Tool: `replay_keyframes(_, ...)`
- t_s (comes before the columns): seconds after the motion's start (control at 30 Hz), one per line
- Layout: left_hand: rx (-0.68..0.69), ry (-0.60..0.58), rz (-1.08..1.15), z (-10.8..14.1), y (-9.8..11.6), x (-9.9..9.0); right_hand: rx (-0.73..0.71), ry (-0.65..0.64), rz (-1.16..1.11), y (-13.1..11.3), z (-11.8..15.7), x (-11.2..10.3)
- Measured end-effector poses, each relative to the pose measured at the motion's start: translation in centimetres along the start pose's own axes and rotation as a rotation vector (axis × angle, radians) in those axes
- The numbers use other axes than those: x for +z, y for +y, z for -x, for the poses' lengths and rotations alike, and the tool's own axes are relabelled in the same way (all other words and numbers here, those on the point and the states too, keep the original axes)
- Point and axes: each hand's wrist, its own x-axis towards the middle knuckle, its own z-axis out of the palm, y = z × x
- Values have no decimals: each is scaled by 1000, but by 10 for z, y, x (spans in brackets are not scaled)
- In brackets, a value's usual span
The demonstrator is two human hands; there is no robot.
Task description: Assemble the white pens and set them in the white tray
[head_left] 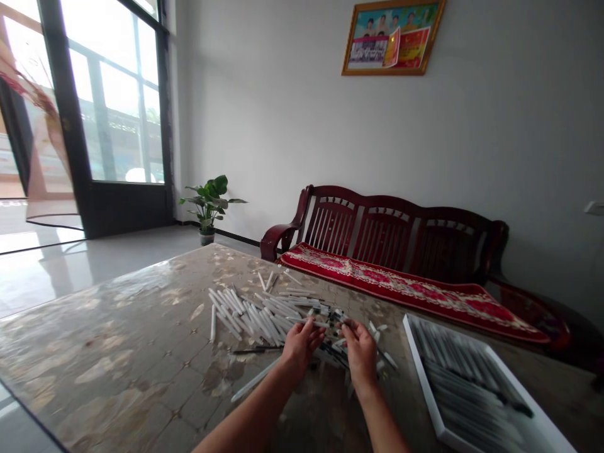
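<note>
My left hand (301,346) is over the middle of the table, its fingers closed round a thin white pen-like stick (306,321) that points to the right. Just right of it, my right hand (359,350) has its fingertips pinched together on something small that I cannot make out. Beyond and to the left of my hands lies a loose pile of white sticks (255,319). Small dark and white pieces (337,314) are scattered behind and between my hands. A black stick (257,350) rests left of my left hand, with a pale stick (255,380) nearer me.
A white tray (427,402) at the right holds many clear and dark sticks in rows. The patterned table (141,352) extends left. Behind it are a dark red wooden bench (382,229) with a red cloth (401,286), a potted plant (210,201) and a glass door.
</note>
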Motion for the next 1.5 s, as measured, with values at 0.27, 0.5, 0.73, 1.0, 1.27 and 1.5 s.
replay_keyframes(0.27,-26,-54,17,-2,-6,-6,21,-20,16,0,1,4)
replay_keyframes(0.5,-45,-48,19,-2,-8,-6,66,-44,-3,1,8,8)
replay_keyframes(0.73,-34,-41,30,-3,-9,-6,65,-24,31,-1,9,5)
replay_keyframes(1.0,-42,-48,29,-5,-9,-6,1,-25,53,-1,11,6)
replay_keyframes(1.27,-27,-52,17,-4,-10,-5,-9,-24,130,1,11,4)
replay_keyframes(1.5,-26,-62,12,-5,-10,-6,-20,-2,103,2,10,4)
